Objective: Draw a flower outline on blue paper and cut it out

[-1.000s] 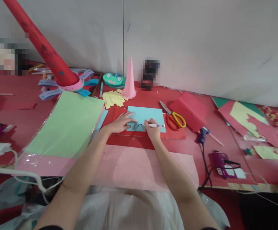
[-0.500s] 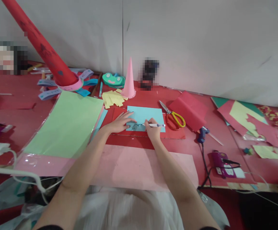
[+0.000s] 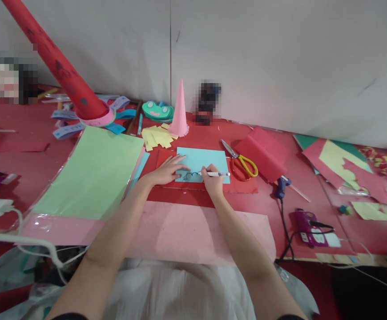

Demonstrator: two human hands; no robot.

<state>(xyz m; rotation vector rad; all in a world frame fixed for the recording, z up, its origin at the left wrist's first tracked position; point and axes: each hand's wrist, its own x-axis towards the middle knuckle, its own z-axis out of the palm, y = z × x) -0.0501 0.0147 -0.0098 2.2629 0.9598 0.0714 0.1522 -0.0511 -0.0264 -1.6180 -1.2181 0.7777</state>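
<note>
The light-blue rectangular paper sheet (image 3: 211,158) lies beneath both hands, on a flat red sheet (image 3: 247,185); the left hand (image 3: 166,172) is spread open, its fingers resting over the blue sheet's left edge; the right hand (image 3: 212,178) grips a slim white pen (image 3: 224,174) above its lower right part; dark curved lines (image 3: 193,174) run between the hands; metal scissors with looped handles (image 3: 246,164) lie just beside the blue sheet's right edge.

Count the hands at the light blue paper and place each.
2: the left hand rests partly on the left end of the light blue paper; the right hand, over its right half, holds a white pen.
</note>
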